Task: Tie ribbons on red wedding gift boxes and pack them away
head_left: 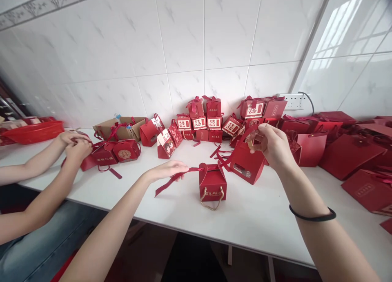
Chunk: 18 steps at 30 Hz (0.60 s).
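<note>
A small red gift box [213, 190] with gold lettering stands upright near the front of the table. A twisted rope handle [211, 209] hangs down its front. Dark red ribbon [167, 185] runs through the top of the box and stretches out on both sides. My left hand [168, 170] is closed on its left length, with the tail hanging below the fingers. Raised to the right, my right hand [273, 142] pinches the other length between thumb and fingers. Just behind the box and below my right hand is a red bag-shaped box [248, 161] with a window.
Stacked red boxes [199, 122] line the wall, and larger red bags [352, 153] crowd the right side. At left, a co-worker's hands [78, 145] handle a red box near an open cardboard box [121, 129]. A red basin [33, 133] stands farther left.
</note>
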Each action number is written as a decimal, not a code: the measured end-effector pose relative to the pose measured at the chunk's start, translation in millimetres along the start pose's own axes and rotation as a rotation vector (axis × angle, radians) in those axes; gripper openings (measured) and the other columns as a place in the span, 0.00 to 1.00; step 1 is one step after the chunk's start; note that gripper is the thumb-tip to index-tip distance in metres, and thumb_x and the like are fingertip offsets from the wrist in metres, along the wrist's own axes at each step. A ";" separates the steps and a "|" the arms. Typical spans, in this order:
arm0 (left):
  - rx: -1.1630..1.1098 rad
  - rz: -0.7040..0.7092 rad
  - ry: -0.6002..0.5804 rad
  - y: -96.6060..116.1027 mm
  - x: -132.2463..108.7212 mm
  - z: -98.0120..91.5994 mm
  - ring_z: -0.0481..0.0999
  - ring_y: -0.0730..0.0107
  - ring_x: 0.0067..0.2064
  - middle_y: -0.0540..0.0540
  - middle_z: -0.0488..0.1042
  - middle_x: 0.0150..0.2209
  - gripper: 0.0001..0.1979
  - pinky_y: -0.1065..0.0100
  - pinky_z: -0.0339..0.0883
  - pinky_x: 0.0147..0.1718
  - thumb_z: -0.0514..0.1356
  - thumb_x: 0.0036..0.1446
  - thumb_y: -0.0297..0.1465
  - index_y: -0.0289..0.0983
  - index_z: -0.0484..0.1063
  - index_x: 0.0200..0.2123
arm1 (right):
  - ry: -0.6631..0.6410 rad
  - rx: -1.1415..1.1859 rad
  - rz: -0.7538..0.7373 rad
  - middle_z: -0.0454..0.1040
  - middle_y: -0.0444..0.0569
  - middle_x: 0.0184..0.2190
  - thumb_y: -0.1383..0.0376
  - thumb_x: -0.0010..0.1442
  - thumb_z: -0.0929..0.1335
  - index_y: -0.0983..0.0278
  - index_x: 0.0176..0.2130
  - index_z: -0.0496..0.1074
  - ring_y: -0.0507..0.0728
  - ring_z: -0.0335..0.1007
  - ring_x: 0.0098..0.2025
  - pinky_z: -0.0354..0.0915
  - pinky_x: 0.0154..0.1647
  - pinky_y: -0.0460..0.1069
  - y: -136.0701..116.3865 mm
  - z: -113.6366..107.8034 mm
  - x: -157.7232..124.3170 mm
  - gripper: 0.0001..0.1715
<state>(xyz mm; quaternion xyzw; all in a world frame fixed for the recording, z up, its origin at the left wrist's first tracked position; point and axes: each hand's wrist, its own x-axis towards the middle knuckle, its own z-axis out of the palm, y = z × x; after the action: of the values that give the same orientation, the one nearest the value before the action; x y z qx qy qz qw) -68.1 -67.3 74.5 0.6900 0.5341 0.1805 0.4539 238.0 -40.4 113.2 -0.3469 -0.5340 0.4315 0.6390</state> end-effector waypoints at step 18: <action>-0.224 0.017 0.038 -7.1 43.2 30.9 0.53 0.81 0.20 0.56 0.55 0.20 0.20 0.73 0.47 0.20 0.61 0.47 0.47 0.36 0.62 0.25 | -0.291 -0.510 0.334 0.62 0.38 0.17 0.52 0.50 0.69 0.64 0.30 0.65 0.45 0.49 0.14 0.45 0.13 0.42 73.2 18.8 -26.9 0.18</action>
<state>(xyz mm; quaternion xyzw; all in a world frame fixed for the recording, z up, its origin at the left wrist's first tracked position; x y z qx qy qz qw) -33.7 -41.7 42.3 0.6359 0.5131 0.2560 0.5166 204.8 -37.2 40.3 -0.5130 -0.6463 0.4276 0.3691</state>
